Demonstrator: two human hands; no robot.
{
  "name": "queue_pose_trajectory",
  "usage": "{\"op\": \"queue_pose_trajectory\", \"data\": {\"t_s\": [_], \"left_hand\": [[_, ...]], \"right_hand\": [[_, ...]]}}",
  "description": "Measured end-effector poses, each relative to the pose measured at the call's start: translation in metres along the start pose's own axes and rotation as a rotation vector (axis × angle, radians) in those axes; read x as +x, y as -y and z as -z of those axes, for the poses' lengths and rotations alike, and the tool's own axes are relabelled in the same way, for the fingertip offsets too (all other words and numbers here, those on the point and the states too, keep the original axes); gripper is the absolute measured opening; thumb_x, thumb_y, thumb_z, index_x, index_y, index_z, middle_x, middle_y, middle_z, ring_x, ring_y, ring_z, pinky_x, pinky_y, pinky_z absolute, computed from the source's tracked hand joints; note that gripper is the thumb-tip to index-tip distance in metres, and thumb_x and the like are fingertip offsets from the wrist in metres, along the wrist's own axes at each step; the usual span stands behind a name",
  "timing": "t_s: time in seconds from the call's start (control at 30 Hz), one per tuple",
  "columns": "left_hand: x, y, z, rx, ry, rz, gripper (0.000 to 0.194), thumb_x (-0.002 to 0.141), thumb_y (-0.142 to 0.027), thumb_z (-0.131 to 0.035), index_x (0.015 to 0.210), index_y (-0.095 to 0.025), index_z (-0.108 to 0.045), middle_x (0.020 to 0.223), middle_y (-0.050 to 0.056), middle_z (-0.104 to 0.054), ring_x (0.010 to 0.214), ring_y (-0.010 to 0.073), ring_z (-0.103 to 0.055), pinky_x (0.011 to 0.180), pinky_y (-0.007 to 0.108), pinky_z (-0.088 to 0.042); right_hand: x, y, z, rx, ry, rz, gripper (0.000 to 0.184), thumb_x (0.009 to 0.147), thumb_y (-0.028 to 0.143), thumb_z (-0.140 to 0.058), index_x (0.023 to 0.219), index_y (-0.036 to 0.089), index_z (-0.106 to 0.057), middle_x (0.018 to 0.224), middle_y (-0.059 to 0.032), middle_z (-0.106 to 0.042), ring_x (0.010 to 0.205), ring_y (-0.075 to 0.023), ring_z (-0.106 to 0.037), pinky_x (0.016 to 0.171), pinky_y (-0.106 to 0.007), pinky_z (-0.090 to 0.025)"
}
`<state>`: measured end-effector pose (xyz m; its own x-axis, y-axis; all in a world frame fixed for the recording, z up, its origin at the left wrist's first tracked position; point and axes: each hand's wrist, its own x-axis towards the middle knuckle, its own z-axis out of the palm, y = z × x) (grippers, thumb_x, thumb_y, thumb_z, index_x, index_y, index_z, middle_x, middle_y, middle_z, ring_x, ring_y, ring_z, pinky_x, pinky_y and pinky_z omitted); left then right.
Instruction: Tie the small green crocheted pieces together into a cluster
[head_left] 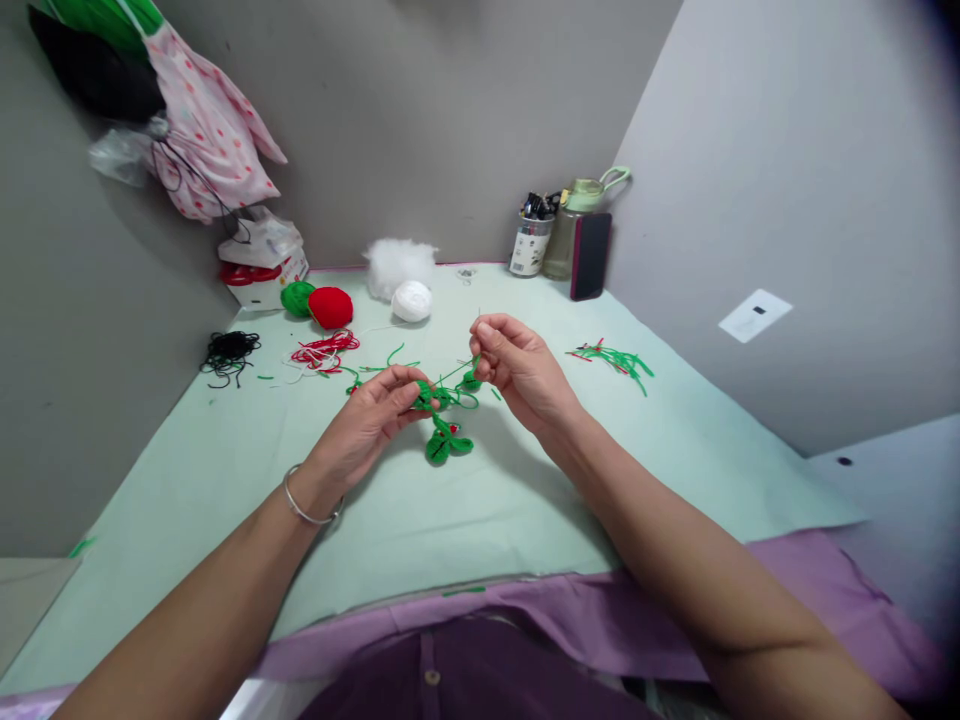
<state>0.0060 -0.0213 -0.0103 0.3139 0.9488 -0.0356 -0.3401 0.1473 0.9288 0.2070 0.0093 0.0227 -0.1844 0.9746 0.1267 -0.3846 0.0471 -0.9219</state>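
Note:
My left hand (371, 410) is closed around a small green crocheted piece (423, 396), pinched between thumb and fingers above the table. My right hand (525, 372) is up to the right with its fingertips pressed together on a thin needle (479, 313), whose tip pokes out above them. Green yarn (454, 373) stretches between the two hands. Below the left fingers lies a green crocheted figure (439, 447) with leaf-like parts and a bit of red. Another small green piece (471, 382) sits under the right fingers, partly hidden.
Behind the hands are red yarn (330, 307), green yarn (298, 298), white yarn (412, 301) and fluffy stuffing (401, 265). Black strands (229, 352) lie left, green-and-red pieces (619, 362) right. A pen holder (529, 247), bottle (562, 245) and phone (591, 257) stand at the back.

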Motion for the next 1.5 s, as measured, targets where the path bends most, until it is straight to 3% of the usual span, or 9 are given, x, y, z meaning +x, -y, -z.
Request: {"op": "queue_pose_trajectory", "data": {"t_s": [0.2, 0.4, 0.63, 1.0, 1.27, 1.5], "left_hand": [[0.002, 0.001, 0.005, -0.021, -0.048, -0.036, 0.026, 0.086, -0.038, -0.075, 0.103, -0.018, -0.074, 0.093, 0.002, -0.069, 0.084, 0.0110, -0.063, 0.078, 0.020, -0.053], [0.005, 0.003, 0.006, -0.076, -0.066, -0.042, 0.026, 0.088, -0.037, -0.074, 0.108, -0.019, -0.075, 0.096, 0.004, -0.072, 0.087, 0.0115, -0.067, 0.083, 0.020, -0.056], [0.006, 0.003, 0.008, -0.095, -0.080, -0.053, 0.022, 0.087, -0.035, -0.074, 0.103, -0.019, -0.075, 0.096, 0.003, -0.073, 0.084, 0.0101, -0.067, 0.078, 0.016, -0.056], [0.006, 0.004, 0.008, -0.035, -0.078, -0.057, 0.026, 0.091, -0.036, -0.070, 0.110, -0.019, -0.073, 0.108, 0.006, -0.073, 0.090, 0.0123, -0.068, 0.085, 0.020, -0.055], [0.005, 0.002, 0.007, 0.023, -0.078, -0.071, 0.031, 0.081, -0.027, -0.079, 0.111, -0.020, -0.075, 0.109, 0.006, -0.074, 0.101, 0.0158, -0.067, 0.098, 0.027, -0.049], [0.002, 0.002, 0.005, 0.143, -0.106, -0.176, 0.029, 0.074, -0.022, -0.083, 0.102, -0.020, -0.077, 0.101, 0.004, -0.074, 0.094, 0.0160, -0.065, 0.090, 0.027, -0.049]], "right_hand": [[-0.007, 0.004, -0.002, -0.279, 0.146, 0.045, 0.024, 0.080, 0.037, -0.077, 0.090, 0.017, -0.071, 0.075, 0.0014, -0.061, 0.059, -0.0078, -0.051, 0.057, -0.024, -0.042], [-0.014, 0.001, -0.007, -0.720, 0.174, 0.256, 0.011, 0.089, 0.025, -0.066, 0.089, 0.017, -0.074, 0.082, -0.0018, -0.063, 0.065, -0.0100, -0.051, 0.061, -0.025, -0.041], [-0.017, -0.002, -0.009, -0.985, 0.273, 0.346, 0.015, 0.092, 0.014, -0.061, 0.094, 0.017, -0.076, 0.078, -0.0007, -0.062, 0.065, -0.0091, -0.053, 0.062, -0.023, -0.038], [-0.017, -0.001, -0.011, -1.044, 0.310, 0.303, 0.018, 0.089, 0.009, -0.060, 0.094, 0.015, -0.076, 0.077, -0.0009, -0.064, 0.063, -0.0087, -0.050, 0.063, -0.024, -0.035], [-0.016, -0.004, -0.009, -0.989, 0.270, 0.297, 0.015, 0.090, 0.013, -0.060, 0.090, 0.017, -0.074, 0.080, -0.0016, -0.064, 0.067, -0.0111, -0.053, 0.064, -0.026, -0.037], [-0.013, -0.013, -0.010, -0.873, 0.255, 0.267, 0.011, 0.090, 0.014, -0.062, 0.084, 0.016, -0.072, 0.080, -0.0015, -0.064, 0.069, -0.0117, -0.053, 0.066, -0.026, -0.039]]}}
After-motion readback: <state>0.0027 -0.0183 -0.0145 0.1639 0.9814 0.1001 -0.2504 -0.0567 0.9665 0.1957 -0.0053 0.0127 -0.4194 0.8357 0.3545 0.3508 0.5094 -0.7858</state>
